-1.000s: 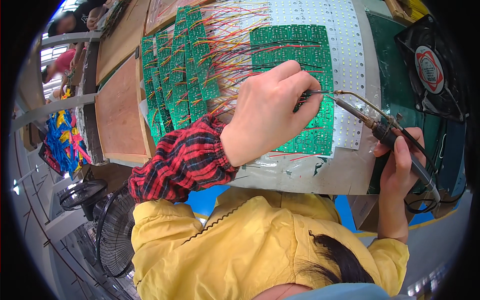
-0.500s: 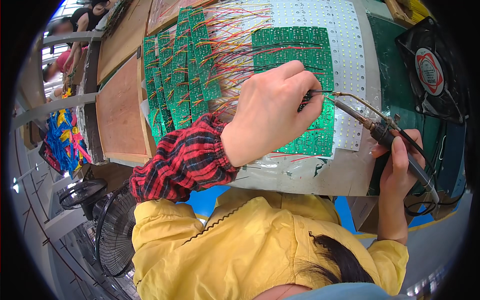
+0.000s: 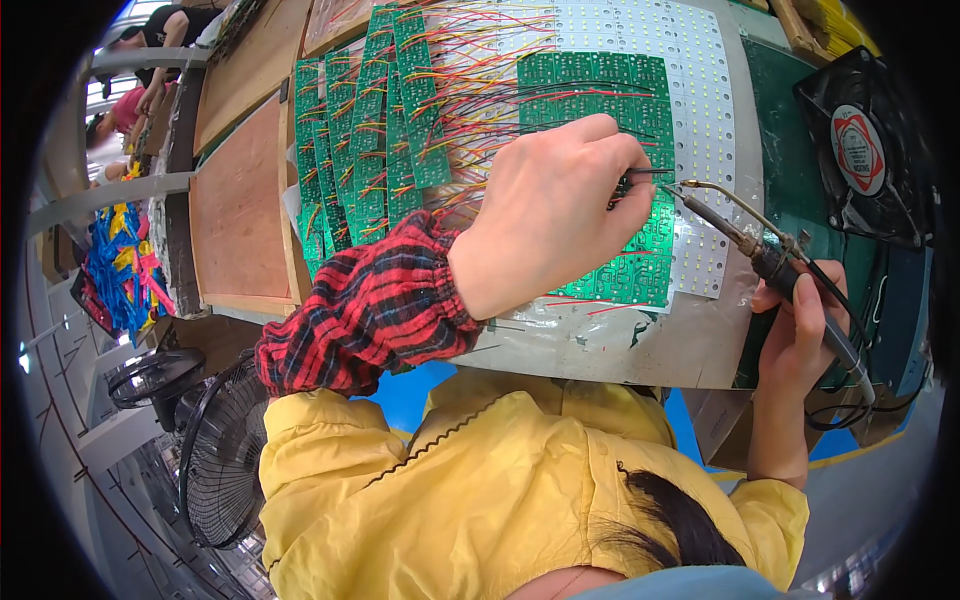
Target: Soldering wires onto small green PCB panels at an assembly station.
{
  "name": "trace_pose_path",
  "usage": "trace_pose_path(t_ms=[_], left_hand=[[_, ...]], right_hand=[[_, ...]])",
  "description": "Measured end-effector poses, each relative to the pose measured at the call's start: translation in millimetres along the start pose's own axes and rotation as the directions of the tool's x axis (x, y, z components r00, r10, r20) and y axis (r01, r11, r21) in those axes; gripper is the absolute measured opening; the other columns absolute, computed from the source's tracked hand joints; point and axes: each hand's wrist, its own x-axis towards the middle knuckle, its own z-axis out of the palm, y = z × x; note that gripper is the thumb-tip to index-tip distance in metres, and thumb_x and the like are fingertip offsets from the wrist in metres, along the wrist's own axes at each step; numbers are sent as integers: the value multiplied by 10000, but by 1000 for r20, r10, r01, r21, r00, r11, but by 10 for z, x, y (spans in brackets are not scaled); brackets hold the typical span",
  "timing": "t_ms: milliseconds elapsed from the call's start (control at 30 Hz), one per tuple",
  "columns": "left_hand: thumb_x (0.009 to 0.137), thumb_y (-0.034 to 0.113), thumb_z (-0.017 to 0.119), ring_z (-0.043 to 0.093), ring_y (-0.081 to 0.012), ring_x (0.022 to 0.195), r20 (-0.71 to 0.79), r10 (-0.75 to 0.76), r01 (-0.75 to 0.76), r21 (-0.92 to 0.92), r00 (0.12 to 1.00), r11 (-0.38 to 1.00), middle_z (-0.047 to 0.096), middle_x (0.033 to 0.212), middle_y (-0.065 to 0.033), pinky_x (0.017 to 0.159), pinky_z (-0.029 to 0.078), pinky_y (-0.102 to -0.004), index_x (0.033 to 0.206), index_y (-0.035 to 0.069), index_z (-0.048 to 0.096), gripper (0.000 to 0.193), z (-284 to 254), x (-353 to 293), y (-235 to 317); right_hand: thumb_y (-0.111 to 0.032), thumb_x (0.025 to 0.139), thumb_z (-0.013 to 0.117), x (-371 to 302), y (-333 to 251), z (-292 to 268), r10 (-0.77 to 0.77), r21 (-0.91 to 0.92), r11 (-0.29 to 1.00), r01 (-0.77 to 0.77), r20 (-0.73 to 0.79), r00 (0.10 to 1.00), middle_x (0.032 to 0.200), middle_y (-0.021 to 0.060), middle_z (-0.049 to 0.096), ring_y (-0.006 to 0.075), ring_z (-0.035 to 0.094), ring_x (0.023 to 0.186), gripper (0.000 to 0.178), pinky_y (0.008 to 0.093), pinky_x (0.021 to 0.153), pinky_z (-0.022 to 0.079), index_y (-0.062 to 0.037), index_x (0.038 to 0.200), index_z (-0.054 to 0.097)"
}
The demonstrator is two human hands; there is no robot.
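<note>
Hands [image 3: 555, 215] straddle the green board's [image 3: 640, 265] right edge — tabletop [image 3: 605, 350] margin nearside.

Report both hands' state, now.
Left hand: closed, pinching black wires.
Right hand: closed, holding the soldering iron.

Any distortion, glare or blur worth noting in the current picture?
Head view: fisheye bending, black corners, the grey bar at left bowed; head view: bright glare on the green rectangular circuit board panel; head view: bare left hand and right hand fairly sharp, the distant black-shirted person softer.
</note>
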Motion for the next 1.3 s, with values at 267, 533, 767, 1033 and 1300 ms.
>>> trace_pose_path(t_ms=[267,533,767,1033,1300], left_hand=[[854,109,589,494,-57,656,-80,-60,55,-65,995,996,561,730,11,582,403,-192,951,-20,603,162,-761,-112,-181],[914,52,440,490,-71,726,220,-344,408,-538,913,737,508,801,-18,697,402,-196,1070,-14,472,173,-638,-651,-162],[772,-1,604,542,-145,661,22,-66,69,-149,998,986,543,738,-60,604,438,-242,863,-14,589,93,-450,-639,-263],[732,16,648,509,-94,636,-57,-143,122,-274,988,954,523,751,-31,539,404,-213,835,-5,623,108,-389,-708,-308],[787,-86,544,483,-46,732,-164,-179,84,-467,970,880,504,870,-26,609,372,-158,923,-44,585,148,-728,-725,-168]], right_hand=[[-179,838,483,19,58,-8,-31,172,985,33,-14,999,653,122,569,164,546,571,216,262,615,448,30,892,503],[-199,805,491,-160,41,145,-28,207,978,10,86,996,642,131,548,176,534,525,241,282,550,445,27,891,490],[-173,794,508,-224,33,282,-8,190,982,-17,130,991,724,133,563,178,549,534,227,264,550,468,36,880,485],[-185,793,507,-234,0,397,40,127,990,-58,144,989,690,129,545,172,560,531,236,260,557,470,34,875,477],[-208,787,498,-241,58,360,16,196,980,-40,123,992,686,134,544,162,528,491,248,282,561,460,21,877,463]])
